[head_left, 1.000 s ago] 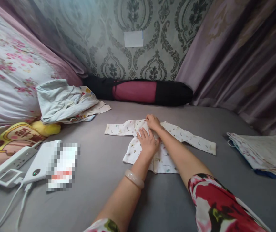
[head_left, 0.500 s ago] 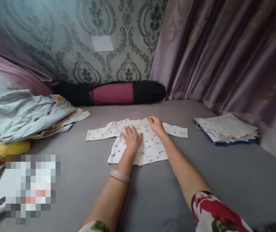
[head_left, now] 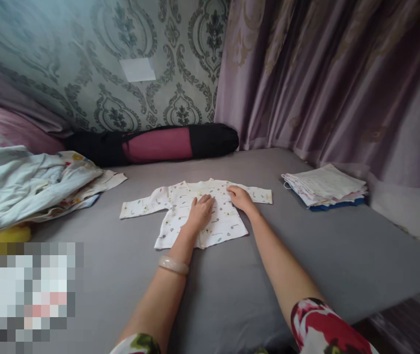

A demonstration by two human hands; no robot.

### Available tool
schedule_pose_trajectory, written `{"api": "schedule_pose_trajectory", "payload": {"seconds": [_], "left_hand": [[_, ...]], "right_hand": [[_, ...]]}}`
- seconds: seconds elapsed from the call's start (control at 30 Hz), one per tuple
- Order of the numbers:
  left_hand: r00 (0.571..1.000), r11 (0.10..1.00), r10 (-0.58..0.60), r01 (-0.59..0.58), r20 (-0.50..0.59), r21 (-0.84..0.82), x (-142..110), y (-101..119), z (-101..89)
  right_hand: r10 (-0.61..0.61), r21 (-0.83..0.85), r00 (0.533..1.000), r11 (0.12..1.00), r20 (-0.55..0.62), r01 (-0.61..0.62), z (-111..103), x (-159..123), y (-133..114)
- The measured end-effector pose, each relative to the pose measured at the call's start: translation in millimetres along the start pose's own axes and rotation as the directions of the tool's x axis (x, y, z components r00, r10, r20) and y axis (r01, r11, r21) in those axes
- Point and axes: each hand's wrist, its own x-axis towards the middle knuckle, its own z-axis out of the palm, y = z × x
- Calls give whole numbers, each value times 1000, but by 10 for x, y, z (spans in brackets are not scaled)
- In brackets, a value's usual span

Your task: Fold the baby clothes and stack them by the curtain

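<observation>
White and printed, a long-sleeved shirt (head_left: pixel 222 211) lay spread on the grey bed (head_left: pixel 102 275), in from its far edge. The left hand (head_left: pixel 200 214) rested flat on the front, fingers straight; the right hand (head_left: pixel 241 198) curled at one shoulder, whether pinching fabric, unclear. Folded cloths (head_left: pixel 325 184) lay near the bed's right edge.

The shirt (head_left: pixel 182 214) is matt cloth, the sheet (head_left: pixel 224 295) smooth fabric, the bangle (head_left: pixel 173 265) glossy and the curtain (head_left: pixel 298 83) satiny

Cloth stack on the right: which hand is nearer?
Right. The right hand is at the right side of the shirt, left of the cloth stack; the left hand lies on the shirt's middle, farther left.
</observation>
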Motion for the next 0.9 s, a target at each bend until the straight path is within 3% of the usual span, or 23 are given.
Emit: {"api": "schedule_pose_trajectory", "payload": {"seconds": [0.17, 0.43, 0.5, 0.6, 0.7, 0.8, 0.9], "left_hand": [[1000, 1000, -20, 20, 11, -20, -8, -24, 29], [999, 1000, -28, 28, 21, 3, -21, -40, 60], [999, 999, -32, 31, 26, 10, -21, -29, 50], [998, 999, -48, 47, 34, 20, -18, -9, 34], [997, 998, -62, 61, 40, 26, -11, 5, 30], [997, 997, -69, 68, 40, 29, -3, 12, 26], [997, 997, -65, 64, 50, 31, 15, 23, -10]], "right_hand": [[138, -128, 990, 982, -26, -140, -35, -98, 55], [331, -194, 920, 908, -210, -371, -129, -174, 252], [368, -180, 882, 885, -294, -430, -160, -189, 307], [466, -121, 781, 823, -416, -555, -216, -223, 373], [550, -74, 692, 756, -467, -651, -263, -254, 415], [577, -66, 645, 717, -501, -694, -283, -267, 430], [587, -62, 627, 703, -512, -708, -282, -269, 424]]}}
